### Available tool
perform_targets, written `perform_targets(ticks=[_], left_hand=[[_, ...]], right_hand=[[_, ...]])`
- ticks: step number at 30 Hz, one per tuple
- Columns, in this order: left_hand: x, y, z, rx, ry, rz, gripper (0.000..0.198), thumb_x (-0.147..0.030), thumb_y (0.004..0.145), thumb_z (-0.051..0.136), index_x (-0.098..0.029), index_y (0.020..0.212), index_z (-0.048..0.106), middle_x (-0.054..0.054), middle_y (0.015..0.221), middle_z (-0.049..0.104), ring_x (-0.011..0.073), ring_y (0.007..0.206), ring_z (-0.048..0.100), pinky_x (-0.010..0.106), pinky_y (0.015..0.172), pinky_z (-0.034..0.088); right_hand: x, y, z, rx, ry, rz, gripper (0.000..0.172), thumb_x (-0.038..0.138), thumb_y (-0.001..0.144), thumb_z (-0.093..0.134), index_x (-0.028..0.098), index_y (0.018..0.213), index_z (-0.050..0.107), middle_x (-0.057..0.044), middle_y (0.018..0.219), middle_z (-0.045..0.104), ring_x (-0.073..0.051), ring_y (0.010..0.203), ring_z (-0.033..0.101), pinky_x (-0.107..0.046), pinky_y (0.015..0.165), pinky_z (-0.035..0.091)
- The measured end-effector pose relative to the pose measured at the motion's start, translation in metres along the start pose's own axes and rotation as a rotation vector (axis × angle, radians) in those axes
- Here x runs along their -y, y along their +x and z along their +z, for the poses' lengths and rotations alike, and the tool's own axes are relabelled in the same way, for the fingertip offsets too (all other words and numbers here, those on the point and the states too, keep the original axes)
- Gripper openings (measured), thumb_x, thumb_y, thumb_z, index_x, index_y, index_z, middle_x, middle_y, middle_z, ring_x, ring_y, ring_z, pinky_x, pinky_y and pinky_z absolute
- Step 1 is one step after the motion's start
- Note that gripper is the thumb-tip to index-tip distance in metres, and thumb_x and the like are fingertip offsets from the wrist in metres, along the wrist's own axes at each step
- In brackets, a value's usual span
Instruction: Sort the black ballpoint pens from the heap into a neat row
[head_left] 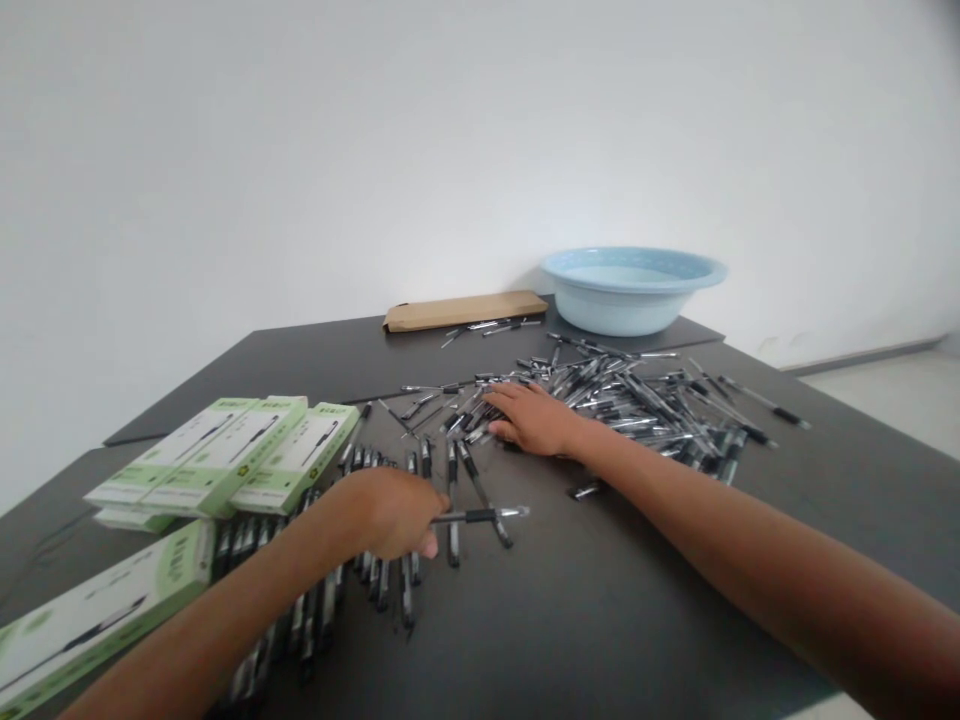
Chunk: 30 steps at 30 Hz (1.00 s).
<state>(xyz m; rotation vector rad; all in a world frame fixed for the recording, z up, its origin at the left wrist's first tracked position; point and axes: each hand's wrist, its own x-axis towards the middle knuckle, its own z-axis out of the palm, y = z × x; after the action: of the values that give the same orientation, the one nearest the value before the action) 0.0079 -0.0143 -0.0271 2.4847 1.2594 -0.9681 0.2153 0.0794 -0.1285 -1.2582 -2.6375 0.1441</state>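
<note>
My left hand (397, 508) is closed around a black gel pen (484, 515), whose clear tip end points right. Beneath and beside that hand, several pens (405, 590) lie roughly side by side, running toward me on the dark table. My right hand (534, 418) rests palm down with fingers stretched out at the left edge of a loose pile of pens (622, 400). Its fingertips touch pens there, and I see nothing gripped in it. The pens have clear barrels and black grips.
Green and white pen boxes (225, 450) are stacked at the left, with another box (105, 610) nearer me. A light blue basin (630, 290) stands at the back right, beside a flat brown cardboard piece (465, 310). A white wall (375, 150) rises behind the table.
</note>
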Motion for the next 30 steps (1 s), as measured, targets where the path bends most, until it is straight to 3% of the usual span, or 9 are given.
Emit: perform_targets(ticks=[3,7,11,15,20,25,30], left_hand=[[0.0,0.0,-0.003,0.115,0.024,-0.039,0.04,-0.026,0.09,0.06,-0.016,0.13,0.064,0.019,0.118,0.072,0.036,0.104,0.069,0.044,0.085,0.054],[0.003,-0.001,-0.007,0.128,0.014,-0.029,0.041,-0.025,0.091,0.057,-0.016,0.13,0.063,0.019,0.12,0.071,0.0357,0.106,0.068,0.044,0.088,0.053],[0.01,-0.002,-0.007,0.12,-0.004,-0.036,0.046,-0.028,0.092,0.055,-0.019,0.136,0.06,0.019,0.124,0.069,0.0372,0.111,0.065,0.047,0.089,0.053],[0.009,-0.003,-0.008,0.126,-0.005,-0.03,0.046,-0.027,0.09,0.056,-0.017,0.135,0.061,0.019,0.122,0.07,0.0377,0.108,0.066,0.046,0.087,0.053],[0.004,-0.002,-0.007,0.094,0.02,-0.024,0.041,-0.025,0.088,0.055,-0.017,0.127,0.066,0.017,0.116,0.073,0.0345,0.101,0.07,0.04,0.082,0.055],[0.006,-0.004,-0.005,0.088,0.03,-0.034,0.046,-0.026,0.088,0.056,-0.019,0.132,0.063,0.017,0.116,0.073,0.0351,0.102,0.07,0.04,0.082,0.055],[0.005,-0.005,-0.006,0.084,0.022,-0.03,0.044,-0.027,0.088,0.056,-0.018,0.13,0.065,0.017,0.117,0.073,0.0357,0.103,0.069,0.041,0.083,0.054]], right_hand=[[-0.012,-0.006,0.002,0.015,0.03,0.033,0.052,0.042,0.099,0.045,0.017,0.145,0.044,-0.018,0.152,0.043,-0.033,0.141,0.039,-0.057,0.111,0.031],[-0.019,-0.01,-0.002,-0.02,0.079,-0.059,0.047,0.041,0.1,0.044,0.018,0.141,0.048,-0.015,0.142,0.055,-0.028,0.131,0.051,-0.047,0.109,0.037],[-0.036,-0.008,-0.008,-0.076,0.01,0.089,0.048,0.04,0.101,0.041,0.017,0.142,0.048,-0.015,0.148,0.048,-0.029,0.139,0.042,-0.05,0.113,0.031],[-0.054,-0.014,-0.009,-0.006,-0.019,0.178,0.049,0.04,0.101,0.041,0.016,0.142,0.048,-0.016,0.151,0.046,-0.031,0.141,0.039,-0.053,0.113,0.03],[-0.048,-0.027,-0.009,0.035,-0.025,0.106,0.049,0.041,0.1,0.039,0.018,0.143,0.05,-0.014,0.151,0.045,-0.031,0.14,0.04,-0.055,0.111,0.032],[-0.04,-0.029,-0.013,0.016,-0.016,0.075,0.043,0.035,0.099,0.042,0.018,0.136,0.057,-0.013,0.147,0.051,-0.029,0.133,0.05,-0.048,0.11,0.037],[-0.069,-0.021,-0.026,-0.075,-0.116,0.311,0.042,0.022,0.1,0.037,0.016,0.135,0.059,-0.012,0.137,0.06,-0.025,0.127,0.055,-0.036,0.107,0.04]])
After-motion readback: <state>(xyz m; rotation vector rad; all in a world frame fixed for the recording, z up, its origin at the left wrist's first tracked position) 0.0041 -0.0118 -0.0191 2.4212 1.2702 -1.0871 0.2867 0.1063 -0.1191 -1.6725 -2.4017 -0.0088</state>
